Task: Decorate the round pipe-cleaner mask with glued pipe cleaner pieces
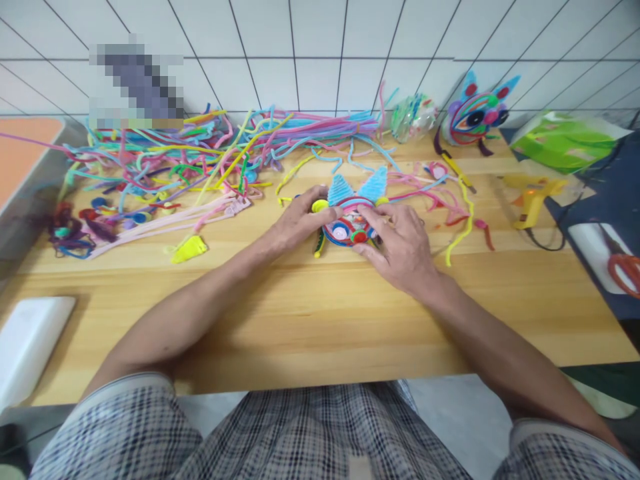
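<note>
A wooden table, heaped pipe cleaners, glue gun and scissors suggest a craft workspace.

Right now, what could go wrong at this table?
Hands, left and right, hold the craft face just below its blue ears; a slip might bend them.

The yellow glue gun trails a looped cord; a snag could drag it.

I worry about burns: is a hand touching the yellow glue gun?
No, the left hand and right hand are on the blue-eared face, away from the glue gun.
</note>
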A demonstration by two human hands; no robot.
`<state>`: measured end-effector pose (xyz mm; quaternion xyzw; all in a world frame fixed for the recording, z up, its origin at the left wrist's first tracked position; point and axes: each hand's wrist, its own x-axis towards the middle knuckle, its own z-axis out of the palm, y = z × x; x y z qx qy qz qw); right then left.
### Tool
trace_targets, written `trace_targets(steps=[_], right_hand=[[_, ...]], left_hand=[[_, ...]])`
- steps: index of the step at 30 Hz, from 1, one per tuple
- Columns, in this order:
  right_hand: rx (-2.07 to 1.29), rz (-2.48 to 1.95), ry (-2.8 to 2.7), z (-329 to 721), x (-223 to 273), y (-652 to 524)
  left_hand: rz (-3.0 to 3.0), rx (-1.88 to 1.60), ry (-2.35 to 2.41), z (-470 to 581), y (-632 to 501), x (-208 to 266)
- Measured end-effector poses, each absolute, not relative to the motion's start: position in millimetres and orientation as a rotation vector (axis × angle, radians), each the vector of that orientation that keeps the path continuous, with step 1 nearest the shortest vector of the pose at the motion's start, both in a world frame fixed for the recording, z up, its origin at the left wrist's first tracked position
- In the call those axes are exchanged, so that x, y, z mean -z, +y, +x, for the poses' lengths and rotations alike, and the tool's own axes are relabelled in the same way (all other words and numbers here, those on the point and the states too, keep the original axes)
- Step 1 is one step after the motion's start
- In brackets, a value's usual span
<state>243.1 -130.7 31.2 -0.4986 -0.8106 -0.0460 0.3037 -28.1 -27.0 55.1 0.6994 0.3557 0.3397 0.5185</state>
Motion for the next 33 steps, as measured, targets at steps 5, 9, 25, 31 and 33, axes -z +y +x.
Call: trace_targets(steps=[5,9,25,31,33], right_hand=[[0.127,-1.362,-2.133,235,-36,-132],[0.120,-1.367,-2.103,233,-36,-133],[0.207,-1.415,-2.152,227,-39,-134],[0.164,-1.429,-2.165,229,-38,-135],[0.164,-1.415,-2.154,231,-36,-135]], left_hand=[[1.667,-0.819,0.880,-27,-29,-53],[1.674,-0.832,0.887,-26,-29,-52],[1.578,-0.825,0.804,-27,-31,-56],[1.554,-0.824,0.829,-24,-32,-57],[1.566,-0.822,0.846,-24,-31,-56]])
